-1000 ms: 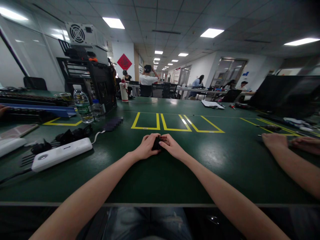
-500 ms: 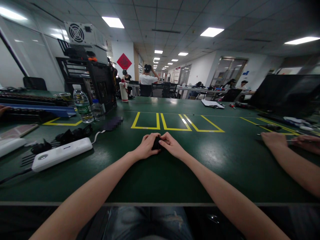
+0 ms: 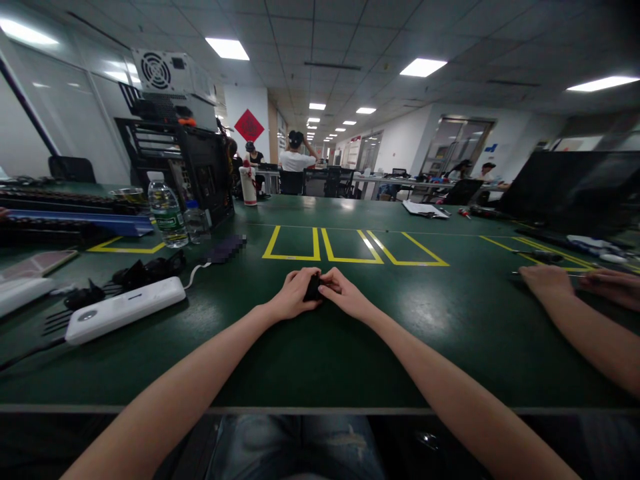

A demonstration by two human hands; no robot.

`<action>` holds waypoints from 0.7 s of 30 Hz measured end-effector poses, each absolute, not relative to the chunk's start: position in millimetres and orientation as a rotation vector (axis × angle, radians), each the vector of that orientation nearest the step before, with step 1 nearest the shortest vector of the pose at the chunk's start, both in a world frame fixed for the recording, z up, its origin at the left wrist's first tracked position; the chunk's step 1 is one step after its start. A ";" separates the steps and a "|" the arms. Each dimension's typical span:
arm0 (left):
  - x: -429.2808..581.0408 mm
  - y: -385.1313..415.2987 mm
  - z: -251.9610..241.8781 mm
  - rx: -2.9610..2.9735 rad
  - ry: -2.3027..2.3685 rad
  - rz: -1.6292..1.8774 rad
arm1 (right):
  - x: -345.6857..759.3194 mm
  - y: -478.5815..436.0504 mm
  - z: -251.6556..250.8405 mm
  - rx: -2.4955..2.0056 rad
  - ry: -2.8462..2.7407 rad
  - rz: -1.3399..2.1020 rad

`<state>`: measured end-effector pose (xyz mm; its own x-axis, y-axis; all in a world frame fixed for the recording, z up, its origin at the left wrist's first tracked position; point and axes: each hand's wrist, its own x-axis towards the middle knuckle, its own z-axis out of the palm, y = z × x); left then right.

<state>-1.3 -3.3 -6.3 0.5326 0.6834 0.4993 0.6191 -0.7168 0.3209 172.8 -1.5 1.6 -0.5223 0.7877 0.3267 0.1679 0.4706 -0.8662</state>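
A small black object (image 3: 313, 288) rests at the green table, and its kind cannot be made out because fingers cover much of it. My left hand (image 3: 294, 293) is closed around its left side, the fingers curled over the top and the thumb along the near side. My right hand (image 3: 344, 292) is pinched at the object's right edge, thumb and forefinger together against it. Both forearms reach in from the near edge of the table. Just beyond my hands lie yellow tape outlines (image 3: 353, 259).
At left lie a white power strip (image 3: 127, 310) and dark cables. Behind them stand a water bottle (image 3: 168, 213) and an open computer case (image 3: 203, 170). A clipboard (image 3: 425, 209) lies far back. At right, another person's hands (image 3: 547, 281) hold a thin tool.
My right fingers have shifted slightly at the black object's edge. My left hand keeps its grip in the same place. The view has tilted a little.
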 end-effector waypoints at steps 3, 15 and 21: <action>-1.4 -2.9 -6.6 2.667 1.130 0.932 | 170.6 0.8 0.1 -0.817 -1.941 1.040; -1.7 -5.6 -3.3 2.644 1.119 0.918 | 173.3 -2.4 3.0 -0.757 -1.937 1.141; -1.9 -5.0 -4.0 2.646 1.127 0.914 | 171.1 -2.3 3.5 -0.817 -1.929 1.070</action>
<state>-1.9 -5.0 -4.0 0.5393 0.6899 0.4829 0.6150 -0.7144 0.3338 171.1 -2.3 3.5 -0.4986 0.8083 0.3130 0.1624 0.4418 -0.8823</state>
